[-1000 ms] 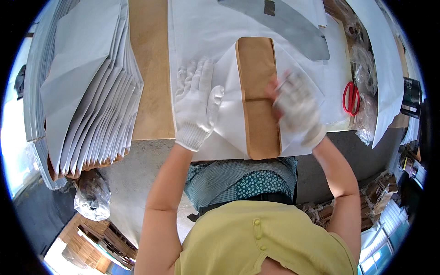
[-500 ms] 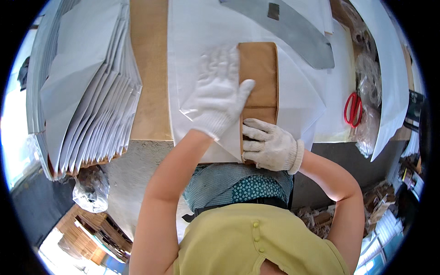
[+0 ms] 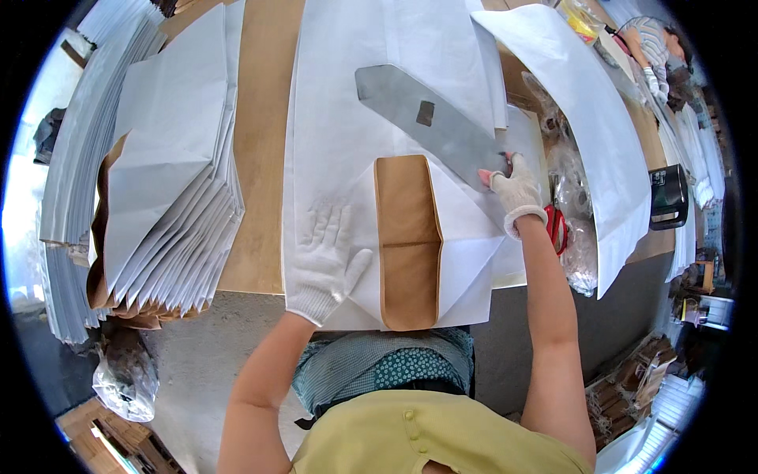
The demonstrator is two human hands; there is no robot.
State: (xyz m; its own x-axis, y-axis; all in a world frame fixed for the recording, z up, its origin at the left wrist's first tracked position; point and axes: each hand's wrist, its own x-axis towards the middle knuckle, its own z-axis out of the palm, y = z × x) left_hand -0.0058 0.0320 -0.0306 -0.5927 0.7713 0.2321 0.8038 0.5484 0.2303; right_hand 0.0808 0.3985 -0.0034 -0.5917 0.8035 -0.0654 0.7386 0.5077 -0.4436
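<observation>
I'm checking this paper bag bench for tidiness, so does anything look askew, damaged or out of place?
Nothing looks damaged or spilled. The long grey metal blade lies diagonally across the white paper sheets, but the right hand grips its end. The left hand lies flat on the folded bag.

Right hand [image 3: 513,189] now on metal blade [image 3: 430,122]

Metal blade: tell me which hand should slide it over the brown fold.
Probably the right hand: it already grips the near end of the metal blade. The left hand lies flat on the white paper bag, beside the brown fold.
</observation>
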